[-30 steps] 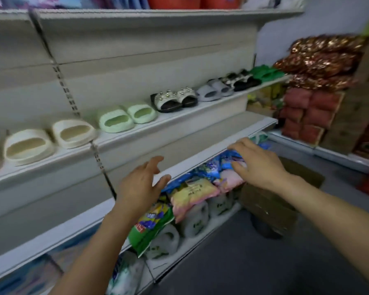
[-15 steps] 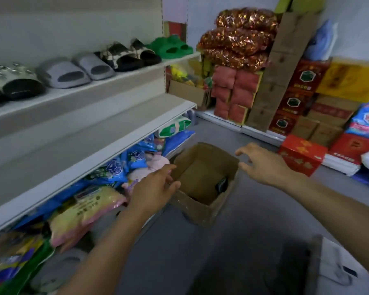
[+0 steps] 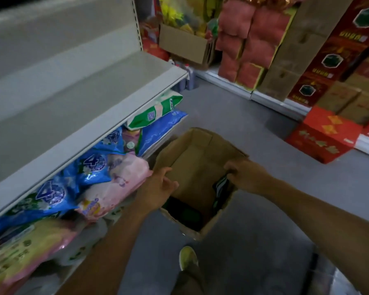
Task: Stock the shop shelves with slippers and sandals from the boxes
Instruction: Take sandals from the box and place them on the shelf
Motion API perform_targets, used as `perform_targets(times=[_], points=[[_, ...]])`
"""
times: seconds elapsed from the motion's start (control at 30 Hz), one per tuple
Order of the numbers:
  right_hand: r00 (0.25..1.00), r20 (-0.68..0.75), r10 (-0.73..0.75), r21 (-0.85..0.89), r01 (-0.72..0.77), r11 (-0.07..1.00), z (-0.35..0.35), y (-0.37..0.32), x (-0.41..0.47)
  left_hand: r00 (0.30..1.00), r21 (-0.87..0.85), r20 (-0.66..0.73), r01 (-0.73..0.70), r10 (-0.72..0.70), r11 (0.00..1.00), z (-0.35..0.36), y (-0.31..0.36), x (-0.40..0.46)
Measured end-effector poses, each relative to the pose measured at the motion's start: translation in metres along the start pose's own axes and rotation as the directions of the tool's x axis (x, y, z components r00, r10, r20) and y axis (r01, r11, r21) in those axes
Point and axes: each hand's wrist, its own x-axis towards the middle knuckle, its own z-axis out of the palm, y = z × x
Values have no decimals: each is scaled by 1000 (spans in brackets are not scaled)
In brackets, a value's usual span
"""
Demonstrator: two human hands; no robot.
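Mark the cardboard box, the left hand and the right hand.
box (image 3: 202,143): head view, inner back wall.
left hand (image 3: 156,191): head view, back of the hand.
right hand (image 3: 248,176): head view, back of the hand.

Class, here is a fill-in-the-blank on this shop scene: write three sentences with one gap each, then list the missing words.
1. The open cardboard box stands on the grey ____.
2. The right hand grips the box's ____.
3. The left hand is at the box's side nearest the pink ____ on the bottom shelf.

Missing words: floor; rim; pack
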Motion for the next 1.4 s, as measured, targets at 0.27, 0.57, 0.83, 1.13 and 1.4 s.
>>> perform_targets(times=[0.27,0.57,0.83,1.13,1.4], points=[[965,197,171,83,-190,978,65,73,144,945,-135,131,318,-301,939,63,-58,118],[838,356,413,231,-507,830,162,144,248,686,-367,208,716,-697,594,154,-145,172],[695,350,628,278,-718,638,241,160,290,299,-570,461,822,-835,-20,228,-193,185],[659,251,709,236,-752,616,284,168,288,286,-673,345,739,-894,-23,271,-215,188],[799,87,595,670,-489,559,288,152,280,484,-704,240,684,-842,192,263,-220,199]])
